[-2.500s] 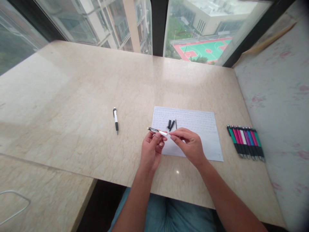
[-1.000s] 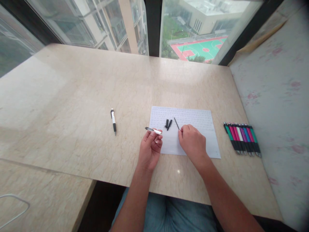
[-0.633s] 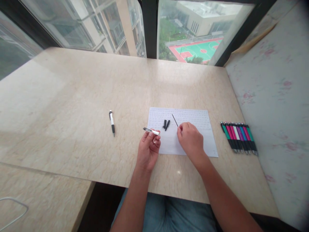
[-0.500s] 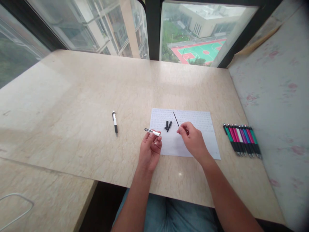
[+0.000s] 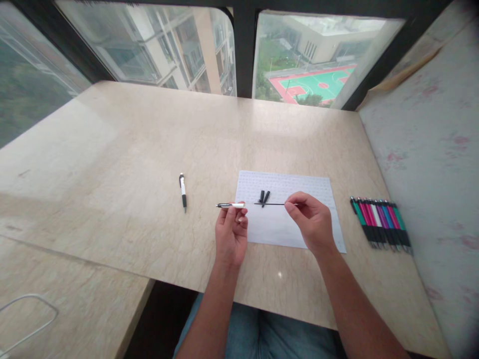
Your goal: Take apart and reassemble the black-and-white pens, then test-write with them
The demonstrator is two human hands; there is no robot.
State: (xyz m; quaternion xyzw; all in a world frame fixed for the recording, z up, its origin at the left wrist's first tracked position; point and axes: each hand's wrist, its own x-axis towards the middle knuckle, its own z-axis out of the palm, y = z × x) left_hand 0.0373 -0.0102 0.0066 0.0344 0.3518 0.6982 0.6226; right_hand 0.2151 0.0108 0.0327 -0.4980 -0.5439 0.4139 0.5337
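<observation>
Between the thumb and fingers of my left hand (image 5: 232, 230) is a white pen barrel (image 5: 236, 205) with a black clip, its open end facing right. My right hand (image 5: 311, 219) pinches a thin black pen refill (image 5: 270, 203) that lies level and points left at the barrel, with a gap between them. Under the refill, a few small black pen parts (image 5: 262, 196) rest on a printed sheet of paper (image 5: 288, 229). Left of my hands a whole white and black pen (image 5: 182, 192) lies on the table.
A row of several coloured pens (image 5: 381, 223) lies at the right, near the papered wall (image 5: 422, 164). The stone-patterned tabletop (image 5: 149, 144) runs back to the windows. A white cable (image 5: 52, 305) curves over the lower left surface.
The refill in my right hand has swung from slanting up and away to level, pointing left. My left hand has turned the barrel nearly level. The camera view has shifted slightly.
</observation>
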